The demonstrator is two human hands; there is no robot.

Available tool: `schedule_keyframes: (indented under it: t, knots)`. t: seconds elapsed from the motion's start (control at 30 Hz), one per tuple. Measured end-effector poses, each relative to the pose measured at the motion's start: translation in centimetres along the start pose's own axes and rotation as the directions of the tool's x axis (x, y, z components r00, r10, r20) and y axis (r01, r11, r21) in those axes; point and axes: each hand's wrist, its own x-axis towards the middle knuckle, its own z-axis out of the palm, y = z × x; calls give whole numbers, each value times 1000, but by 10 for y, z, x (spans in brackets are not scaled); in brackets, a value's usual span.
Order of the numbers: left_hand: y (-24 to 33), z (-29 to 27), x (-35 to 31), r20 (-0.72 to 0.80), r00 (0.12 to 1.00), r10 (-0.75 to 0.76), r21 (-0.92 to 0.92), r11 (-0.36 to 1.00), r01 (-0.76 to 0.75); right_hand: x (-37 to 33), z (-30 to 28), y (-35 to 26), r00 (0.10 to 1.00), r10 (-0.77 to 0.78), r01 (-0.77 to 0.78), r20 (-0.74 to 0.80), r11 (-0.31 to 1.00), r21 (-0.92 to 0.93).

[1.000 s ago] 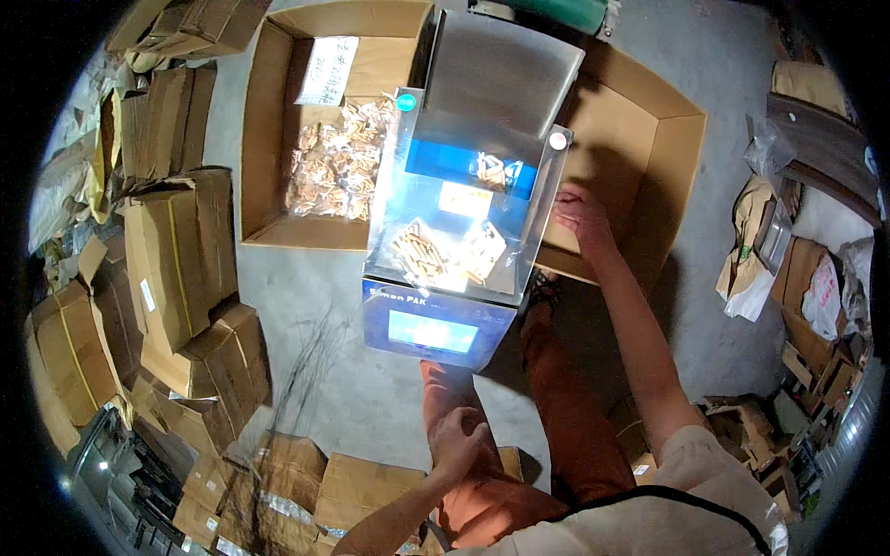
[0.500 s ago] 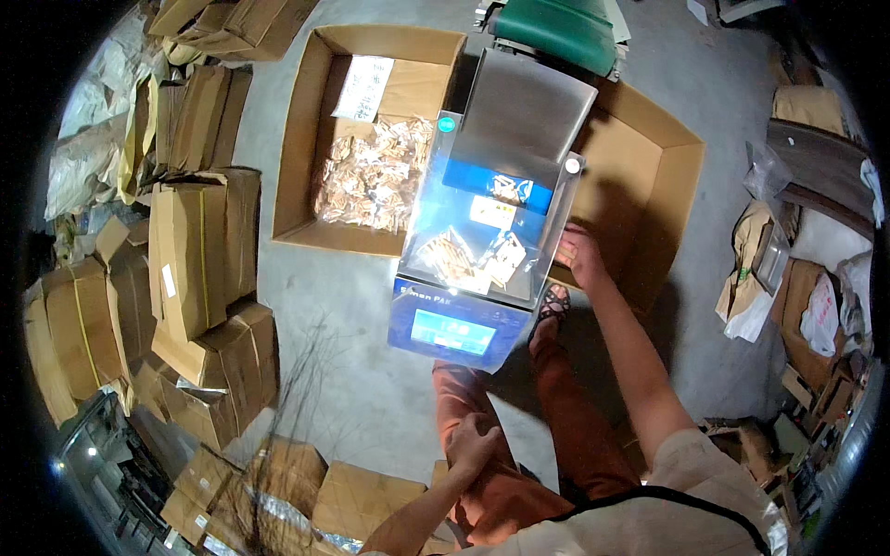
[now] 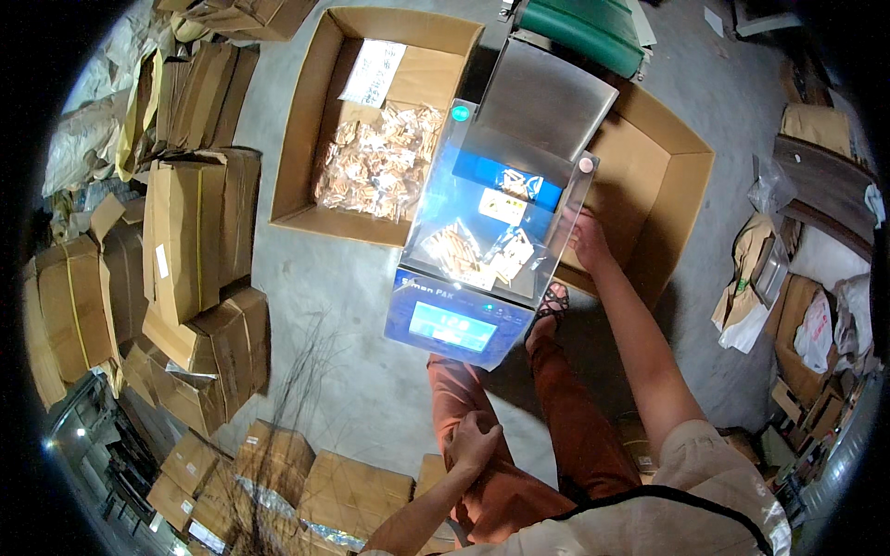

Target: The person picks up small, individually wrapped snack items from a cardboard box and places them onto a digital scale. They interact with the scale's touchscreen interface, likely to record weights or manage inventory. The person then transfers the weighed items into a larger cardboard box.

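Observation:
A blue packing machine (image 3: 399, 320) with a lit screen and a clear cover stands before me. Small clear packets of light wooden-looking pieces (image 3: 454, 248) show through the cover. By the machine's right side, over the right cardboard box (image 3: 681, 199), is my right hand (image 3: 588, 243). Its fingers are curled and partly hidden at the machine's edge, so I cannot make out anything in them. My left hand (image 3: 473, 445) rests on my left leg, loosely spread and holding nothing. Left of the machine, another cardboard box (image 3: 292, 176) holds many similar packets (image 3: 380, 162).
A metal plate (image 3: 547, 97) slopes up behind the cover toward a green conveyor belt (image 3: 584, 37). Stacked cartons (image 3: 185, 241) line the left side, and more cartons (image 3: 357, 486) stand near me. Bags and a brown paper sack (image 3: 742, 278) lie at the right.
The whole view has shifted slightly. My right hand has moved a little farther up along the machine's side. The round button's top looks pinker. My left hand stays on my leg.

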Motion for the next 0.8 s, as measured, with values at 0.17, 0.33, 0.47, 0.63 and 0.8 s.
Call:
schedule_keyframes:
  t: [0.17,0.33,0.47,0.63,0.8]
  knots:
    - [1,2,-1,-51,999,-6,18,1000,7,-6,17,-8,998,35,-32,-45,998,58]
    - [3,-6,-7,-17,999,-45,-7,999,45,-13,37,-11,995,63,-62,-71,998,7]
    - [5,-3,1,5,999,-35,-14,999,35,-6,5,9,997,-1,2,-82,1000,9]
    - [18,-11,-1,-8,998,-63,-77,995,62,-29,-9,10,986,140,-118,-88,969,217]
    - [0,-4,6,-85,996,28,-226,973,-46,-83,6,5,990,139,-138,-28,989,49]
